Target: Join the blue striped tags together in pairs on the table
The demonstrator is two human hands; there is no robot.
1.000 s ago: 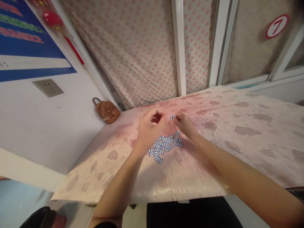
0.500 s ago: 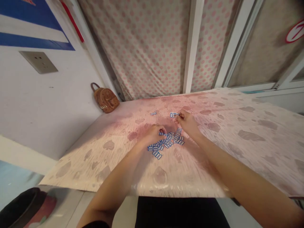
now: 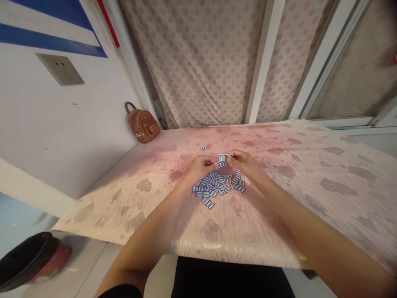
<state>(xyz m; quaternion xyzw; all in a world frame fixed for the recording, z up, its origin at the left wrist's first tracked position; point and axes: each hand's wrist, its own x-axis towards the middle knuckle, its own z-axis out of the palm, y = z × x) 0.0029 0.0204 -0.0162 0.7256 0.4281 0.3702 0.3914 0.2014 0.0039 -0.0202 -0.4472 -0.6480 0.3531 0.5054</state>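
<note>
Small white strips with blue-outlined boxes, like labels, lie in a loose pile (image 3: 214, 185) on the patterned tablecloth. Just beyond the pile, my left hand (image 3: 201, 166) pinches one blue-and-white strip (image 3: 221, 164) by its left end. My right hand (image 3: 243, 160) is closed on the right end of another blue-and-white strip (image 3: 223, 157), held slightly farther back. The two strips are close together and seem to overlap in view; I cannot tell if they touch. Farther back, a separate short row of small strips (image 3: 204, 147) lies on the cloth.
A brown mini backpack (image 3: 144, 125) leans against the wall at the table's back left corner. The patterned tablecloth (image 3: 297, 174) covers the table up to the curtained window (image 3: 198, 62). A dark-rimmed bin (image 3: 34, 260) stands on the floor at the lower left.
My left hand has risen from the pile with a strip in its fingers. My right hand has drawn its strip nearer to the left one. The view has shifted slightly right.
</note>
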